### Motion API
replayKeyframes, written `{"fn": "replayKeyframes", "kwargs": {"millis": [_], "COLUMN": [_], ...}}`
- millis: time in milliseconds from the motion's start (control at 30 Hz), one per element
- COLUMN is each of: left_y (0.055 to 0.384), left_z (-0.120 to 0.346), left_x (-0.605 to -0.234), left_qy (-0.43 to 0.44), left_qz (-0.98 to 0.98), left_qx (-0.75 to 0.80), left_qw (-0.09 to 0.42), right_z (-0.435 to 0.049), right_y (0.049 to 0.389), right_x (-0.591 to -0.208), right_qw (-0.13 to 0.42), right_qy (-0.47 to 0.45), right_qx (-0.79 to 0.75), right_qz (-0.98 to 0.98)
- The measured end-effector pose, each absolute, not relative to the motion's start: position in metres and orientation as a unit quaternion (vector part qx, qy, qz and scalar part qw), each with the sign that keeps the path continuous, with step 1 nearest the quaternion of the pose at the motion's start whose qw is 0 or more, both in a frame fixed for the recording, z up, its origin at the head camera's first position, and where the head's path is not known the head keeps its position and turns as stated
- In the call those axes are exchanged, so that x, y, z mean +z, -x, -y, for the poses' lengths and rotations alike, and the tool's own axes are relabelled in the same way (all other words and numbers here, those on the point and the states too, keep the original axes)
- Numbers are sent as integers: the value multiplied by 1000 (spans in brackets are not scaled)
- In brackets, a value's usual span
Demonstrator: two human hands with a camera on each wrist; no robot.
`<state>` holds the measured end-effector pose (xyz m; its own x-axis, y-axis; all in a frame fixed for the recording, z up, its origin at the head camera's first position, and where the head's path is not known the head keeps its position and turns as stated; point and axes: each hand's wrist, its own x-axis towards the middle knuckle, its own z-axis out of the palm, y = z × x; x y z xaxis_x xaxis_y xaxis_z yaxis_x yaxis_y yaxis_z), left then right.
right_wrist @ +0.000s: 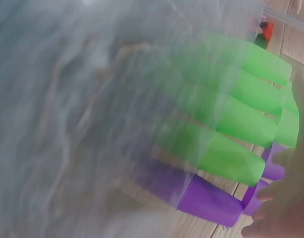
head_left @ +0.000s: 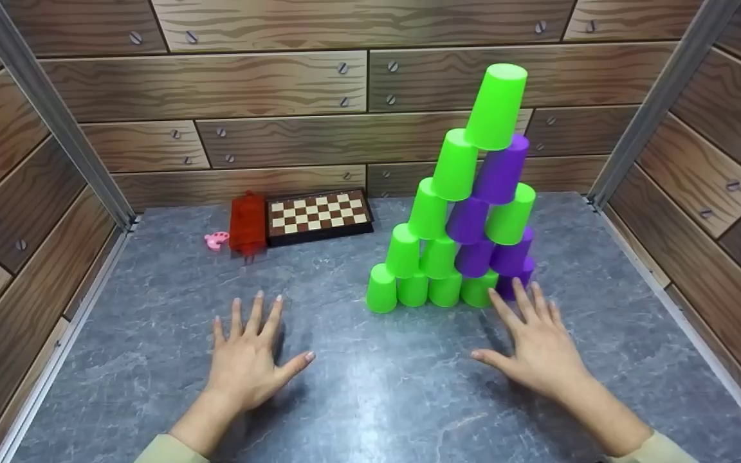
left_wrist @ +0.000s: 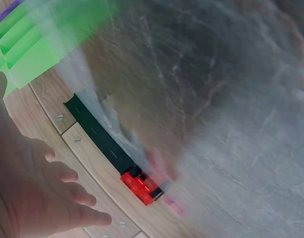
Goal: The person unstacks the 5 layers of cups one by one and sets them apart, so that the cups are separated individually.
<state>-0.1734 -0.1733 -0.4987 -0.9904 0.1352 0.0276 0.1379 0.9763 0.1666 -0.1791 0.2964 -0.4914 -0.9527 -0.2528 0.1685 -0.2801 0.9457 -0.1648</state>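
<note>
A tall pyramid of upside-down green and purple cups stands right of centre on the table, with a single green cup (head_left: 499, 106) at its peak. Its bottom row runs from a green cup (head_left: 381, 289) on the left to a purple cup (head_left: 509, 287) on the right. My right hand (head_left: 541, 347) is spread palm down in front of that right end and holds nothing; in the head view its fingertips overlap the lowest cups. My left hand (head_left: 245, 363), fingers also spread, is over the table's left half, apart from the cups and holding nothing.
Toward the back left lies a checkered game board (head_left: 319, 212) in a dark case. A red pouch (head_left: 247, 222) is against its left side, with a small pink object (head_left: 217, 240) beside that. Wood-patterned walls (head_left: 280, 83) enclose the grey marbled table (head_left: 370, 399).
</note>
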Motion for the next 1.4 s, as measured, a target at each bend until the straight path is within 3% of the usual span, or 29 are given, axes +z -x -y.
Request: {"fn": "replayKeyframes", "kwargs": {"millis": [367,700,1067,1400], "left_y": [178,198,236,270], "left_z": [178,175,149,114], "left_x": [-484,-438,-388,-355], "left_qy": [93,124,198,268], "left_qz": [991,984,955,894], "left_qx": [-81,-96,-197,-347], "left_qw": [56,81,96,99], "right_z": [-331,-361,-377,-392], "right_y": [183,222,283,298], "right_x": [-468,-455,-476,-489], "right_qw": [109,139,46,-8], "right_qy": [-131,-136,-133,-129], "right_qx": [135,237,423,490], "right_qz": [976,952,895,862]}}
